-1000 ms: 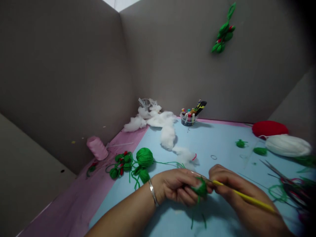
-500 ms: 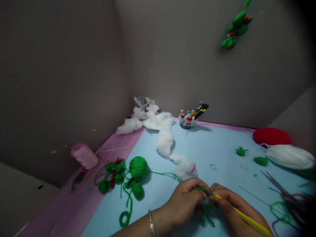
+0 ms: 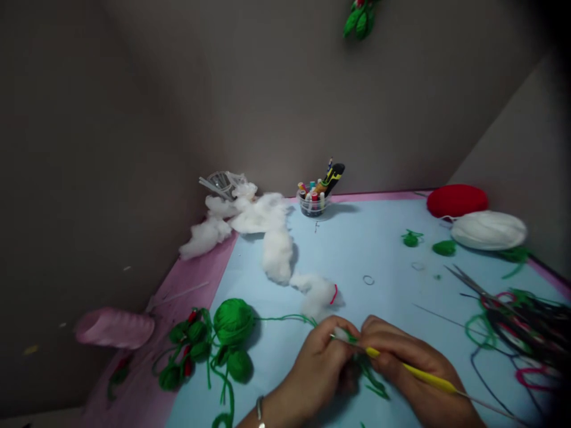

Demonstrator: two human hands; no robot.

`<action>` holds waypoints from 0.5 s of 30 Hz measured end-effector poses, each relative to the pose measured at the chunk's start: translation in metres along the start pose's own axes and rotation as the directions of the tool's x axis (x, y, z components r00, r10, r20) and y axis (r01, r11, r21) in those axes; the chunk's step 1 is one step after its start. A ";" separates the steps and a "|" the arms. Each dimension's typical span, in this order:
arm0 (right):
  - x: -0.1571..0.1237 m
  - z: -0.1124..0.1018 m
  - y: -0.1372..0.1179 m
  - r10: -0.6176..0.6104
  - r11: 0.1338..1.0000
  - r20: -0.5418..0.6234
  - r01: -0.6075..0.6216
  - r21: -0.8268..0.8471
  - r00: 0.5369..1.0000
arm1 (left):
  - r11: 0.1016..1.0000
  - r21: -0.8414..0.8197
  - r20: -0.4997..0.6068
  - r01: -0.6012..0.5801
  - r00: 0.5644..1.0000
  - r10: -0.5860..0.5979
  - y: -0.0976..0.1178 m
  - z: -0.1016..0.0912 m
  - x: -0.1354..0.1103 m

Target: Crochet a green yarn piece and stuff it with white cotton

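Observation:
My left hand (image 3: 314,362), with a silver bracelet at its wrist, pinches a small green yarn piece (image 3: 375,383) whose loose ends hang below the fingers. A bit of white (image 3: 341,334) shows at the fingertips. My right hand (image 3: 414,356) is closed round the yellow grip of a crochet hook (image 3: 428,377); its metal tip reaches across to the left fingertips. A green strand runs from the left hand back to a ball of green yarn (image 3: 233,321). Much of the worked piece is hidden by the fingers.
White stuffing (image 3: 277,255) trails across the blue sheet. A tub of pens (image 3: 313,205) stands by the wall. Right lie red yarn (image 3: 457,201), white yarn (image 3: 488,230), scissors (image 3: 477,288) and tangled threads. Left are green-and-red pieces (image 3: 196,345) and a pink cone (image 3: 118,328).
The view has swung, so most things sit further left. The hook's metal tip now lies across my left fingertips, and white shows there. Both hands keep their hold.

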State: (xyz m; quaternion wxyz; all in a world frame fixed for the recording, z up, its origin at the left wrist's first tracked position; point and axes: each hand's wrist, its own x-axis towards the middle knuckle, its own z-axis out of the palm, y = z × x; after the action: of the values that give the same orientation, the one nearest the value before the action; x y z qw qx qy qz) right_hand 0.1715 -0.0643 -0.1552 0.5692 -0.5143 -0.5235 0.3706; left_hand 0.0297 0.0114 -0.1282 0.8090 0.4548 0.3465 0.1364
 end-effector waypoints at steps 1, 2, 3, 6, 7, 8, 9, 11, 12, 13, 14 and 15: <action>0.001 0.001 -0.003 -0.028 1.000 0.011 0.028 -0.005 1.000 | 0.999 0.030 -0.026 -0.022 0.999 0.023 0.001 0.001 -0.001; 0.001 0.002 -0.007 -0.054 0.999 0.005 0.054 -0.005 0.999 | 0.997 0.064 -0.040 -0.045 0.998 0.047 0.003 0.001 -0.002; 0.002 0.002 -0.012 -0.079 0.997 -0.007 0.079 -0.003 0.997 | 0.993 0.100 -0.043 -0.070 0.996 0.074 0.005 0.001 -0.004; 0.004 0.005 -0.027 -0.142 0.990 0.004 0.142 -0.018 0.990 | 0.977 0.154 -0.012 -0.144 0.989 0.147 0.011 0.001 -0.012; 0.004 0.007 -0.032 -0.157 0.987 0.026 0.158 -0.030 0.987 | 0.974 0.159 0.000 -0.162 0.986 0.164 0.013 0.002 -0.015; 0.004 0.008 -0.037 -0.174 0.984 0.044 0.176 -0.040 0.984 | 0.971 0.159 0.009 -0.181 0.983 0.181 0.015 0.002 -0.017; 0.004 0.010 -0.041 -0.192 0.980 0.050 0.194 -0.046 0.980 | 0.966 0.161 0.011 -0.201 0.979 0.202 0.017 0.003 -0.020; 0.002 0.013 -0.045 -0.234 0.971 0.021 0.235 -0.051 0.972 | 0.947 0.194 -0.020 -0.255 0.964 0.264 0.020 0.006 -0.023; 0.001 0.015 -0.046 -0.255 0.966 -0.011 0.254 -0.054 0.967 | 0.935 0.219 -0.048 -0.280 0.954 0.297 0.021 0.008 -0.024; 0.000 0.016 -0.046 -0.270 0.962 -0.044 0.267 -0.060 0.962 | 0.924 0.244 -0.079 -0.296 0.943 0.323 0.022 0.011 -0.025; -0.001 0.017 -0.045 -0.280 0.959 -0.083 0.275 -0.070 0.956 | 0.917 0.263 -0.112 -0.300 0.934 0.338 0.021 0.014 -0.026; -0.002 0.018 -0.044 -0.287 0.957 -0.126 0.278 -0.084 0.949 | 0.914 0.275 -0.142 -0.297 0.928 0.344 0.020 0.017 -0.026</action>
State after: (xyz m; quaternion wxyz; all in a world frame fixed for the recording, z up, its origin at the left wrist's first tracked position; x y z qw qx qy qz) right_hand 0.1486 -0.0711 -0.1145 0.6340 -0.4766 -0.5632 0.2316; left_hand 0.0240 -0.0023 -0.0939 0.6759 0.5884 0.3556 0.2655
